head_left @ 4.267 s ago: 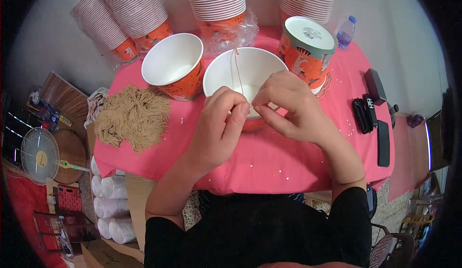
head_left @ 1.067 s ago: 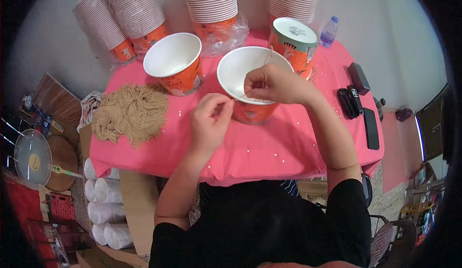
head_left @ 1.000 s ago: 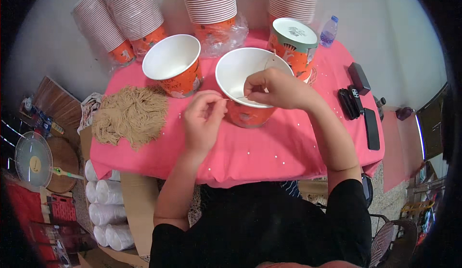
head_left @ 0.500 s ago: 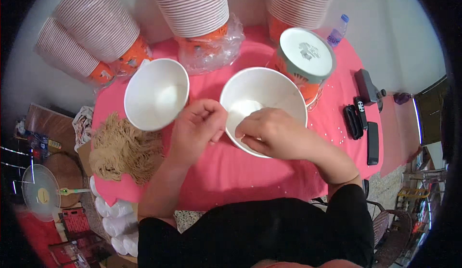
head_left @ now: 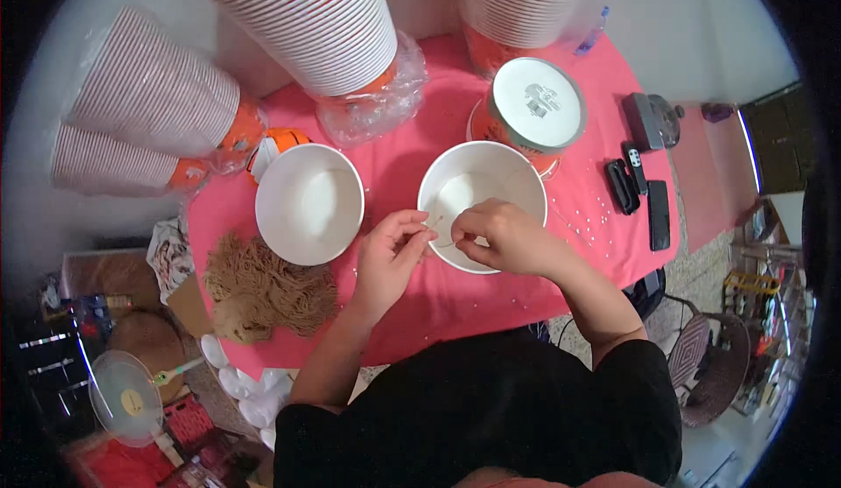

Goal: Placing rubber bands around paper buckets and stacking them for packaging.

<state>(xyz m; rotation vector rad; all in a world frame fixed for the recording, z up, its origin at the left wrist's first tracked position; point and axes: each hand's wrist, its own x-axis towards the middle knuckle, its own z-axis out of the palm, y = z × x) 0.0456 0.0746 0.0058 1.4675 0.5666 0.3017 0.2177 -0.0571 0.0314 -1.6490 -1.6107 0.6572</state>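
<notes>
My left hand is closed in a pinch at the near left rim of the right-hand white paper bucket. Between its fingertips is a thin tan string, which seems to run over to my right hand. Closed with the fingertips together, my right hand hovers over the same bucket's mouth, apparently pinching the string's other part. A second white bucket stands to the left, its inside plain white. Next to it lies a tangled heap of tan strings.
Tall stacks of paper buckets in plastic line the back. An upturned bucket stands behind the right one. Small white beads lie scattered at right, near black devices. A pink cloth covers the table.
The view has shifted and tilted. My hands have come out from deeper over the bucket to its near rim, and the thin string now shows between them.
</notes>
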